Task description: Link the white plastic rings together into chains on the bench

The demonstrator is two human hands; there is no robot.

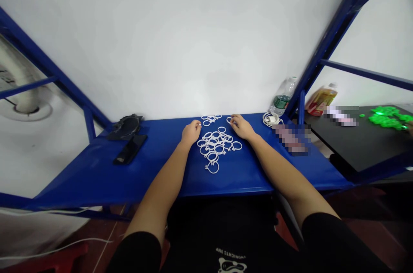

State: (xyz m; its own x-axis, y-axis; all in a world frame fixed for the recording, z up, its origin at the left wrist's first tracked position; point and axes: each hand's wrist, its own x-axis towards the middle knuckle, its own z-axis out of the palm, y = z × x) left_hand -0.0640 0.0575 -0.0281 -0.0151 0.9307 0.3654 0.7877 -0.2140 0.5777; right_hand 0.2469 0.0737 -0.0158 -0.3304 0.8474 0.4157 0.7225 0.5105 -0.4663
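A heap of several white plastic rings (217,144) lies in the middle of a blue metal table (97,169). A smaller group of white rings (211,119) lies farther back near the wall. My left hand (191,131) rests just left of the heap with its fingers curled, near one ring of the back group. My right hand (241,126) sits at the heap's right, its fingertips pinching a white ring (229,120). Both forearms reach forward over the table's front edge.
A dark phone (130,149) and a black object (126,126) lie at the left back. A coiled white cable (270,119) and a plastic water bottle (283,95) stand at the right back. A black table (364,144) with green pieces (389,117) and a drink bottle (322,98) adjoins on the right.
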